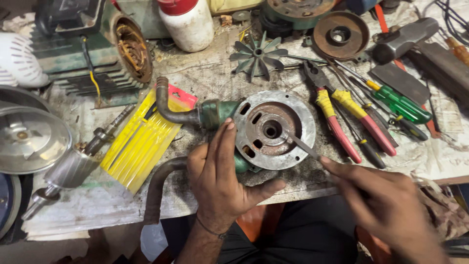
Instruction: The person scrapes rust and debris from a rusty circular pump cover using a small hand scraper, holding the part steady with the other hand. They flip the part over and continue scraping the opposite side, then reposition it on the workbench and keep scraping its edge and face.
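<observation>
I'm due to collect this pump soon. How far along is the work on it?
Done: the pump housing is stripped open; the fan and rotor shaft lie loose on the bench. In hand: the left hand steadies it while the right hand works a thin tool into the rusty recess. Left: reassembly.

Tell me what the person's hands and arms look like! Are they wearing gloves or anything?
No gloves. Both the left hand and the right hand are bare, and no sleeves show on the forearms. The left wrist has a thin dark band around it. The right hand looks a bit blurred, so small details there are hard to tell.
</observation>
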The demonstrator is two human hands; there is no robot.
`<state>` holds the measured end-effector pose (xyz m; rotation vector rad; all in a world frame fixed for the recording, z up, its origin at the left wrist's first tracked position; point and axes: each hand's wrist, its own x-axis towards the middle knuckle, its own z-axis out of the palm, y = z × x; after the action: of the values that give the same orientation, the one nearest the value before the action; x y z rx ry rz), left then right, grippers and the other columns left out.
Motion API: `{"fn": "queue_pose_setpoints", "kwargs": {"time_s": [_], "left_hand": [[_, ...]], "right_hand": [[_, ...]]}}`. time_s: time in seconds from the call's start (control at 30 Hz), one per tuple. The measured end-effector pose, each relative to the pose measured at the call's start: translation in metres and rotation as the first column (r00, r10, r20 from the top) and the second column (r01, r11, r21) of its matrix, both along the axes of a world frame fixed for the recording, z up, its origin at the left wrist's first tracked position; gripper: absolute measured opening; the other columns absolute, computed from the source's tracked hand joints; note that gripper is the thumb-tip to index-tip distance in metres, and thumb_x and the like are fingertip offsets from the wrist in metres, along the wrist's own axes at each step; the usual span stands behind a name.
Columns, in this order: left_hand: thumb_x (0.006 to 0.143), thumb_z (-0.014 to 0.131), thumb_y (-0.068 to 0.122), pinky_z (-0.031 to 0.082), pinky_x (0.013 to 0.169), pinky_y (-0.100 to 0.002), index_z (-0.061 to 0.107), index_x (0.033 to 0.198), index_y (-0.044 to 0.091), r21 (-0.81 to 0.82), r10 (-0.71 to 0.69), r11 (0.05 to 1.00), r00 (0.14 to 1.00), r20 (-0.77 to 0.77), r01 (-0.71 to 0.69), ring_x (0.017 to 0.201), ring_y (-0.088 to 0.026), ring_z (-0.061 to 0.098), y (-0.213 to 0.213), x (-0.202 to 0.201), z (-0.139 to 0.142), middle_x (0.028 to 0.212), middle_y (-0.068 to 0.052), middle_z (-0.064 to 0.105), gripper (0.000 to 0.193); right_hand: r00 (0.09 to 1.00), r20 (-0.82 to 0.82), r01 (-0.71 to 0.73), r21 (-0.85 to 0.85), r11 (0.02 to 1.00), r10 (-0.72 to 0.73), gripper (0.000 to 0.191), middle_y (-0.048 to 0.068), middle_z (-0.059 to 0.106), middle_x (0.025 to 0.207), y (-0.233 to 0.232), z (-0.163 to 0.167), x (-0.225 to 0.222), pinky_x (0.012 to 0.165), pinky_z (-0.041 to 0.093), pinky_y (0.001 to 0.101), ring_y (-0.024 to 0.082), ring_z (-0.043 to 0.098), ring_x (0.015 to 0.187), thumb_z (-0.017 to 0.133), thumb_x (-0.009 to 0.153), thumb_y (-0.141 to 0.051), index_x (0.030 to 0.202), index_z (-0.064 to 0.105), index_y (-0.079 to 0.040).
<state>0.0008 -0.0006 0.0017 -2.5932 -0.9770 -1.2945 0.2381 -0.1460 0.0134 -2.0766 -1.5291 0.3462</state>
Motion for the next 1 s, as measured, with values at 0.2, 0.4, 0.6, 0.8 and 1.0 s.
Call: {"fn": "queue_pose_setpoints", "kwargs": {"time_s": [0.2,0.4,0.6,0.8,1.0], "left_hand": [[0.090,0.050,0.082,0.044,0.103,-0.039,0.054,0.140,-0.009,-0.006,0.007,1.000,1.000,-0.008,-0.007,0.126,-0.024,0.063,-0.001,0.001,-0.001,0.141,-0.019,0.065,0.105],[0.090,0.051,0.083,0.043,0.102,-0.039,0.055,0.139,-0.009,0.004,0.006,1.000,1.000,0.000,-0.006,0.125,-0.024,0.064,-0.001,0.002,-0.001,0.141,-0.019,0.065,0.105],[0.089,0.050,0.083,0.043,0.103,-0.039,0.055,0.139,-0.009,0.004,0.012,1.000,1.000,-0.013,-0.012,0.125,-0.023,0.064,-0.001,0.001,-0.001,0.140,-0.018,0.065,0.105],[0.091,0.049,0.083,0.043,0.102,-0.038,0.054,0.140,-0.010,-0.016,-0.012,1.000,1.000,-0.015,0.012,0.124,-0.023,0.064,0.000,0.000,-0.003,0.141,-0.019,0.065,0.105],[0.092,0.043,0.081,0.045,0.103,-0.038,0.047,0.145,-0.009,-0.022,-0.043,0.999,0.995,0.087,0.045,0.120,-0.023,0.063,0.001,-0.004,-0.011,0.140,-0.018,0.064,0.105]], "right_hand": [[0.992,-0.091,0.057,-0.288,0.956,-0.087,0.036,0.001,0.074,0.073,-0.042,-0.006,0.067,0.057,0.056,0.0303,0.012,0.070,0.061,0.071,0.093,-0.013,0.128,0.076,-0.021],[0.985,-0.170,0.026,0.028,0.999,-0.021,0.038,0.010,0.077,0.086,-0.051,-0.020,0.078,0.070,0.064,0.0287,0.016,0.078,0.079,0.062,0.099,-0.010,0.136,0.072,-0.007],[0.990,-0.142,0.018,0.044,0.999,-0.012,0.052,0.012,0.077,0.092,-0.033,0.000,0.054,0.074,0.064,0.0279,0.016,0.083,0.084,0.066,0.097,-0.010,0.149,0.064,-0.005],[0.988,0.104,-0.149,0.416,0.897,0.116,0.030,0.011,0.075,0.103,-0.004,0.007,-0.007,0.076,0.060,0.0285,0.013,0.074,0.086,0.071,0.089,-0.007,0.119,0.069,-0.009],[0.929,0.355,-0.249,0.380,0.891,0.109,0.046,0.006,0.062,0.067,0.012,0.005,-0.035,0.052,0.049,0.0357,0.016,0.056,0.052,0.074,0.078,0.003,0.123,0.077,-0.011]]}}
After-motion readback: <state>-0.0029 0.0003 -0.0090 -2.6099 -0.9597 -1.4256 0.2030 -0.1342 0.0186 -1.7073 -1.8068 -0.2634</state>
